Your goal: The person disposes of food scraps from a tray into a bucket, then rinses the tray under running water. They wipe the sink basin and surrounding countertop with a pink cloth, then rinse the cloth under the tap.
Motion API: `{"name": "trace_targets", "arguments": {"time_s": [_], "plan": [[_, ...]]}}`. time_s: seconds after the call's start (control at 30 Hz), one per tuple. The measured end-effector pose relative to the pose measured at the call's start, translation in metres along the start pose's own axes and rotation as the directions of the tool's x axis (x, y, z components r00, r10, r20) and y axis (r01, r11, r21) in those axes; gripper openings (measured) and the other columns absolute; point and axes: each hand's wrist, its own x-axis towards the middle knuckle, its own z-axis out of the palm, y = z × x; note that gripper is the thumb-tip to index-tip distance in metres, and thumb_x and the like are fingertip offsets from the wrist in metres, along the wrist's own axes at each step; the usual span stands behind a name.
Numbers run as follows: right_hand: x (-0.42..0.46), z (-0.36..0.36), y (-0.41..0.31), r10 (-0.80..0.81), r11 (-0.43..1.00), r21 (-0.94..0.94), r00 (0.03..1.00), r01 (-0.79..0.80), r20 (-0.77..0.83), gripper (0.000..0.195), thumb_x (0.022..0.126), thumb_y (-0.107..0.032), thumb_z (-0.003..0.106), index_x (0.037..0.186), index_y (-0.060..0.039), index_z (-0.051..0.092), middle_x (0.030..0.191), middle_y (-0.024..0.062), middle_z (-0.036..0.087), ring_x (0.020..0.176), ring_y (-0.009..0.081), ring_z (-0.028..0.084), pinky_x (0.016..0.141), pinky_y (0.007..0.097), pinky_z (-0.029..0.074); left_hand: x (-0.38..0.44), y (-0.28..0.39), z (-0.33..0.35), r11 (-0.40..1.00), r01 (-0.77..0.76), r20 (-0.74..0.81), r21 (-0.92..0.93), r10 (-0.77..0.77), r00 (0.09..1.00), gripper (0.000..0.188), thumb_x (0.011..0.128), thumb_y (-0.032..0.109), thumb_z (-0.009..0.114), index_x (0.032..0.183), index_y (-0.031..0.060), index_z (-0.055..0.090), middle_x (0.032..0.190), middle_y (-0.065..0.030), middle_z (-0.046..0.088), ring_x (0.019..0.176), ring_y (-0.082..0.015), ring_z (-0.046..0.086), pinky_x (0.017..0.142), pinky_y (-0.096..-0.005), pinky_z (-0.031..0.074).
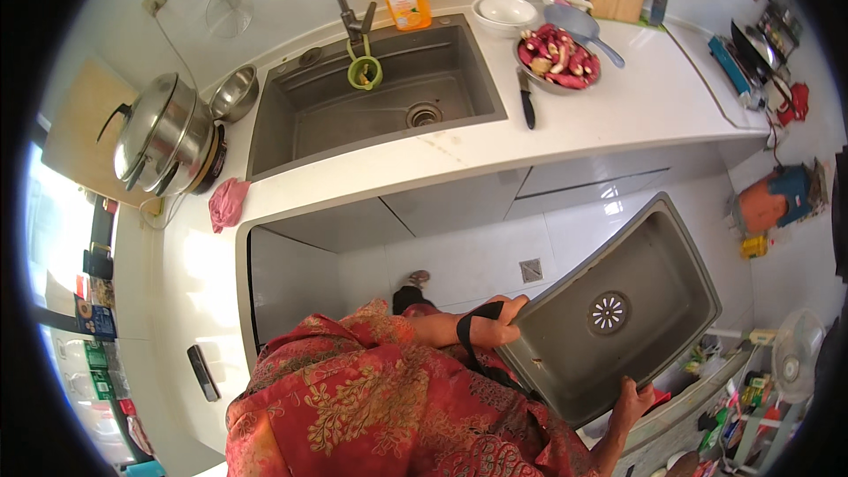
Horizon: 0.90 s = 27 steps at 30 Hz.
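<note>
A grey-brown rectangular drain basin (652,278) is held tilted in the air, right of my body. Its round strainer has bright slots with light coming through. A small pale scrap (536,363) clings to the inner wall near me. My left hand (501,326) grips the basin's left corner, a black strap hanging at the wrist. On the near right side, my right hand (633,401) is closed around the rim. Below the basin, partly hidden by it, stands an open bin or drawer (686,377) with bags and scraps inside.
The counter holds a grey sink (371,112) with a green strainer (364,73) under the faucet, a bowl of peeled-looking red sweet potatoes (560,59), a knife (527,103), a steamer pot (162,136) and a pink cloth (228,204). An electric fan (792,364) stands at right.
</note>
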Motion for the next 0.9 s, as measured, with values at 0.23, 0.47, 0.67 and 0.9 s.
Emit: {"name": "trace_targets", "arguments": {"time_s": [0.23,0.47,0.67,0.9], "plan": [[0.016,0.126,-0.113,-0.216,0.976,0.023,0.959,0.216,0.181,0.021,0.073,-0.003,0.053,0.091,0.0048,0.06,0.078,0.0013,0.06,0.07,0.0094,0.051,0.065,0.0244,0.043,-0.06,-0.014,-0.111,0.994,-0.109,-0.269,-0.021,0.099,0.958,0.026,0.072,0.011,0.052,0.093,-0.0044,0.048,0.071,-0.0249,0.056,0.068,-0.0386,0.057,0.059,-0.0418,0.043],[0.007,0.316,-0.234,-0.21,0.963,-0.049,0.853,0.265,0.478,0.02,0.069,-0.005,0.053,0.085,0.0046,0.06,0.069,-0.0012,0.056,0.063,0.0067,0.045,0.055,0.0231,0.039,-0.152,-0.042,-0.252,0.999,0.024,-0.606,-0.044,-0.046,0.794,0.026,0.07,0.012,0.054,0.088,-0.0065,0.051,0.069,-0.0246,0.056,0.06,-0.0317,0.056,0.057,-0.0364,0.044],[-0.004,0.454,-0.29,-0.177,0.963,-0.036,0.73,0.266,0.66,0.016,0.068,-0.004,0.053,0.081,0.0037,0.06,0.065,-0.0018,0.053,0.057,0.0059,0.043,0.047,0.025,0.034,-0.206,-0.068,-0.331,0.974,0.028,-0.775,-0.224,-0.195,0.602,0.024,0.069,0.008,0.054,0.088,-0.0055,0.055,0.067,-0.0137,0.057,0.062,-0.0157,0.054,0.058,-0.0316,0.045],[-0.004,0.551,-0.323,-0.011,0.957,-0.157,0.571,0.245,0.821,0.009,0.064,-0.005,0.057,0.068,0.0019,0.054,0.06,0.002,0.048,0.052,0.0105,0.045,0.042,0.0278,0.031,-0.248,-0.069,-0.37,0.895,0.06,-0.755,-0.442,-0.408,0.514,0.02,0.068,0.009,0.057,0.082,-0.0047,0.056,0.064,-0.0057,0.054,0.053,-0.0127,0.051,0.041,-0.0283,0.041]]}}
